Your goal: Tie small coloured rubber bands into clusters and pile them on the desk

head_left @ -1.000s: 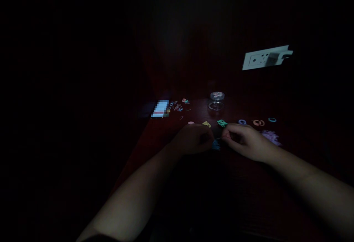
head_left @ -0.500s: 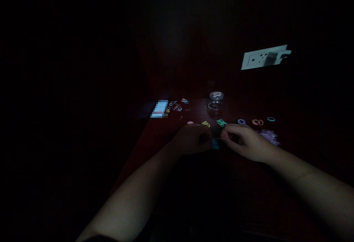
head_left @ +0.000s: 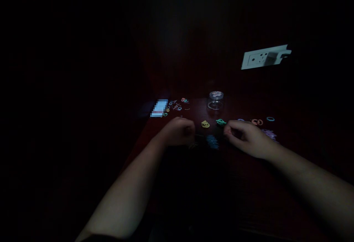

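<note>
My left hand (head_left: 179, 131) is closed over the dark red table, its fingers curled and slightly blurred; what it holds, if anything, is too small to make out. My right hand (head_left: 242, 137) is pinched closed, and its fingertips hide anything between them. Between the hands lie a blue pile (head_left: 212, 142) of small pieces, a yellow bunch of bands (head_left: 205, 124) and a green bunch (head_left: 220, 122). Partly behind my right hand are orange rings (head_left: 257, 122) and a purple pile (head_left: 269, 135). A teal ring (head_left: 270, 118) lies further right.
A clear lidded jar (head_left: 215, 101) stands behind the bunches. At the back left, a lit phone (head_left: 159, 108) lies beside scattered small bands (head_left: 177, 106). A white power socket (head_left: 262, 58) with a plug is on the wall. The surroundings are very dark.
My left hand has moved left, away from my right hand, uncovering the blue pile. My right hand has shifted slightly right and up, covering more of the purple ring behind it.
</note>
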A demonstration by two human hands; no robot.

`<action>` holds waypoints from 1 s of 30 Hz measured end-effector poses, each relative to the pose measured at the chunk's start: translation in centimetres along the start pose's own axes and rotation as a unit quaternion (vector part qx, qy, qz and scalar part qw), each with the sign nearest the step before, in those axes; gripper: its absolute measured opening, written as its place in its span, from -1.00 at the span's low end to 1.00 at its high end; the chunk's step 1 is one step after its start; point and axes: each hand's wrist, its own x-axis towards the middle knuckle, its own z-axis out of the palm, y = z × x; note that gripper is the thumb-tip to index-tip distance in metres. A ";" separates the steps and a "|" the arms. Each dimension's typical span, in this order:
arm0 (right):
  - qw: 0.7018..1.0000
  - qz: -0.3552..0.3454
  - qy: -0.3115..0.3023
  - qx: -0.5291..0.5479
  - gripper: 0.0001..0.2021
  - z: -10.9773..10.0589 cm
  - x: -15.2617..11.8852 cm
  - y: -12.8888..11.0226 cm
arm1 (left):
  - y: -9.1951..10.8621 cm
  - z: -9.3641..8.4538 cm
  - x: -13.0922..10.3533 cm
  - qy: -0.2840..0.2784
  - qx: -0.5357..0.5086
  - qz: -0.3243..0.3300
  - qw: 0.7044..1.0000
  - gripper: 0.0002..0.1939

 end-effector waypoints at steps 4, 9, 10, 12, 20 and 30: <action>1.000 0.005 -0.007 0.002 -0.89 0.1 0.1 0.1 | -1.8 -1.8 -0.9 -0.033 -0.011 -0.129 0.991 -0.94; 1.000 0.009 -0.003 0.006 -0.90 0.2 0.0 0.2 | -2.5 -1.7 -1.0 -0.076 -0.036 -0.157 0.984 -0.92; 1.000 0.009 -0.002 0.005 -0.90 0.2 0.0 0.2 | -2.5 -1.6 -1.0 -0.077 -0.037 -0.157 0.984 -0.92; 1.000 0.008 -0.003 -0.001 -0.90 0.1 0.0 0.1 | -2.6 -1.6 -1.0 -0.081 -0.041 -0.154 0.984 -0.92; 1.000 0.009 -0.002 -0.006 -0.90 0.1 0.0 -0.2 | -2.9 -1.6 -1.0 -0.100 -0.038 -0.145 0.984 -0.90; 1.000 0.013 -0.001 -0.015 -0.90 0.2 0.1 -0.1 | -5.1 -1.1 -1.1 0.009 -0.026 -0.188 0.982 -0.82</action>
